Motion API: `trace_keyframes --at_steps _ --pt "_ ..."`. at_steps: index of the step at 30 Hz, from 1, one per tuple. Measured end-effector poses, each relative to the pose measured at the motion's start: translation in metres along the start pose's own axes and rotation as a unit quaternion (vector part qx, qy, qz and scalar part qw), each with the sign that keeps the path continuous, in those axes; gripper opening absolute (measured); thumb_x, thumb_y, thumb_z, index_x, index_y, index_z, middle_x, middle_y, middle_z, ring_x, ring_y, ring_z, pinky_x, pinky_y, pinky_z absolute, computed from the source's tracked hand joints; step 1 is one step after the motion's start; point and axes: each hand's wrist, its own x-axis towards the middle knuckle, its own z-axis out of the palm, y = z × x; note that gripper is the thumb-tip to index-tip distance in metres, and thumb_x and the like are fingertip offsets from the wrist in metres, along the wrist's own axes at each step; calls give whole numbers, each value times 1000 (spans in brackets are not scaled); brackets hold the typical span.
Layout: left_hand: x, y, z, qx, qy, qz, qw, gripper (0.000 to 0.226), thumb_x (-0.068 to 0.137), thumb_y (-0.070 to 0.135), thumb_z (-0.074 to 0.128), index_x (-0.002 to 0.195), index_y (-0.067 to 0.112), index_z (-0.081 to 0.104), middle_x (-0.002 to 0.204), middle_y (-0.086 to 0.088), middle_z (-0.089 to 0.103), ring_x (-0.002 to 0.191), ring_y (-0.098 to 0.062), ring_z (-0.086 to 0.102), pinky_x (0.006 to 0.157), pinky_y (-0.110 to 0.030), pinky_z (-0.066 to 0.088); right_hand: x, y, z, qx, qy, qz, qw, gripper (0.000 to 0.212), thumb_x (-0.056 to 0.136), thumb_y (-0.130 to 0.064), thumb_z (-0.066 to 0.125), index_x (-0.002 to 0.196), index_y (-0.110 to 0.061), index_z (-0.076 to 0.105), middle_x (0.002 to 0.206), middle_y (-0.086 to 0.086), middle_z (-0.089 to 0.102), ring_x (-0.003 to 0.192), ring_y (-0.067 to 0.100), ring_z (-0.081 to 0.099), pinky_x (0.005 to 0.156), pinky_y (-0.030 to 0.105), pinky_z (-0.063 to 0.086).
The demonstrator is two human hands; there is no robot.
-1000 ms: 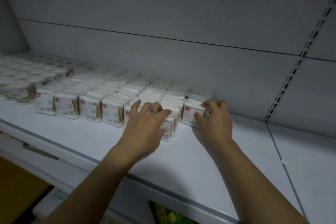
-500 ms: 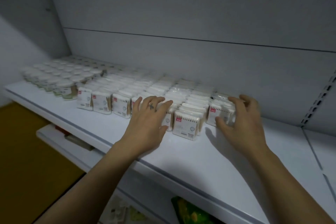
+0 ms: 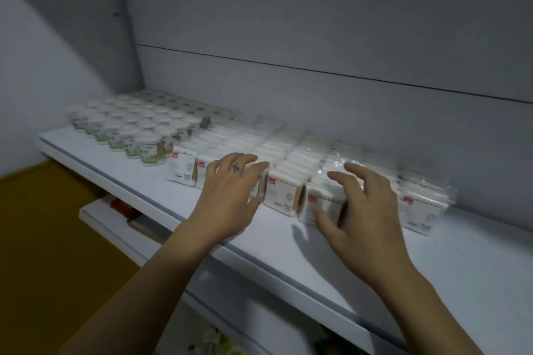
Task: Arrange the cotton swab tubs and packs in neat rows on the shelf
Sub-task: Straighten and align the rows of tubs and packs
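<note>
We are midway through squaring up the square clear-wrapped packs of cotton swabs point(image 3: 284, 196). They have red corner labels and stand in close files running from the front of the white metal shelf point(image 3: 288, 242) back toward the grey rear panel point(image 3: 317, 101). The round clear tubs with white lids point(image 3: 150, 150) form their own block at the shelf's left end, just beside the packs, and already look ordered to us.

The front line of packs is uneven: one near the right juts forward, and the rightmost file stands slightly apart. We judge the next move calls for a gentle push back and sideways, so the faces come flush without toppling the soft packs.

Our left hand point(image 3: 230, 196) lies palm down with its fingers straight and together across the tops of the front packs, gripping nothing. Our right hand point(image 3: 366, 210) is arched, its fingers spread and bent over the jutting pack and its thumb at the pack's front face. Blur keeps us from telling whether it pinches.
</note>
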Motion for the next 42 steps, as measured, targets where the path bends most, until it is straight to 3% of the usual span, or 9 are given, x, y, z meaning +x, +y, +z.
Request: trace_keyframes --at_steps 9,14,18,23,28,31,34,39,42 --pt "3 -136 -17 -11 4 -74 997 67 87 24 67 147 26 36 151 -1 35 135 -26 29 110 -42 29 34 -104 112 -67 -33 -53 996 52 73 -42 66 120 -19 60 120 8 58 111 28 52 104 49 32" --pt "12 -184 -6 -22 -52 -23 998 83 84 31 72 152 29 24 158 0 23 141 -27 22 112 -44 29 65 -140 152 -130 -35 -31 990 53 66 -37 80 115 -24 63 118 9 61 113 31 55 107 60 25" --pt "27 -198 4 -25 -64 11 998 81 86 26 71 151 32 24 158 4 24 142 -24 20 114 -42 26 81 -149 173 -172 -14 8 985 36 65 -28 82 99 -22 70 109 10 65 107 31 58 109 58 21" --pt "44 -205 9 -43 -53 61 996 70 84 18 72 143 31 38 148 7 36 135 -20 30 109 -36 29 91 -150 180 -209 28 54 976 21 70 -29 77 88 -19 71 90 6 65 89 28 59 105 54 31" --pt "42 -206 21 -93 -17 65 993 64 74 8 78 131 23 53 137 2 48 127 -26 39 103 -43 37 95 -152 185 -218 48 60 973 20 69 -28 77 84 -17 70 84 6 63 81 28 57 96 50 40" --pt "42 -206 25 -117 -3 65 991 65 73 3 77 131 21 53 138 0 48 128 -28 41 102 -45 37 100 -152 186 -230 31 71 970 24 67 -31 79 86 -18 69 84 5 62 81 28 57 97 53 41" --pt "42 -208 26 -105 -17 70 992 67 84 13 70 142 28 40 150 5 34 137 -22 29 112 -41 24 100 -152 186 -242 17 70 968 27 68 -31 79 90 -20 70 89 6 63 86 28 58 101 58 37" --pt "33 -203 17 -97 -54 38 993 81 89 34 57 152 30 7 160 3 6 146 -23 2 120 -45 4 88 -156 178 -218 22 77 973 38 71 -36 79 106 -25 69 118 10 63 114 31 55 112 59 20" --pt "31 -195 11 -62 -46 72 994 82 91 42 54 153 29 3 161 1 0 146 -24 -6 119 -51 -1 79 -159 162 -209 39 96 972 49 73 -39 78 119 -27 64 128 9 59 124 30 50 114 56 13"
